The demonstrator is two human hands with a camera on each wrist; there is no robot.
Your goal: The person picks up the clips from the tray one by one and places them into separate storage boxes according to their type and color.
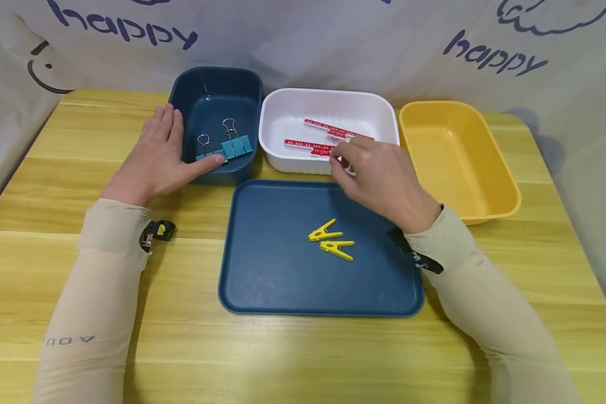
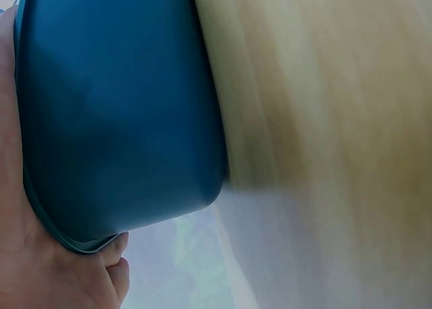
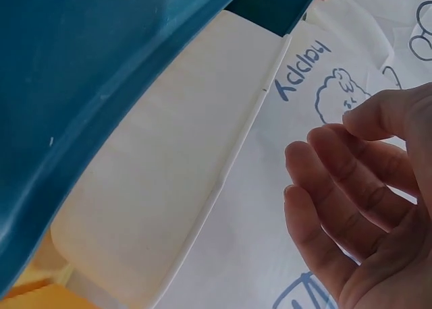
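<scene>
My left hand lies over the near left corner of the dark blue bin, fingers straight along its left rim and thumb reaching over the near rim. Inside that bin are teal binder clips with wire handles, one partly behind the thumb. Above the near right part of the white bin hovers my right hand. Its fingers are loosely bent, the thumb near the index fingertip, and nothing shows between them. Two red strips with white markings lie in the white bin, overlapped by this hand at the right.
A dark blue tray lies in front of the bins with two yellow clothespins on it. At the right stands a yellow bin. White cloth with drawings hangs behind the wooden table.
</scene>
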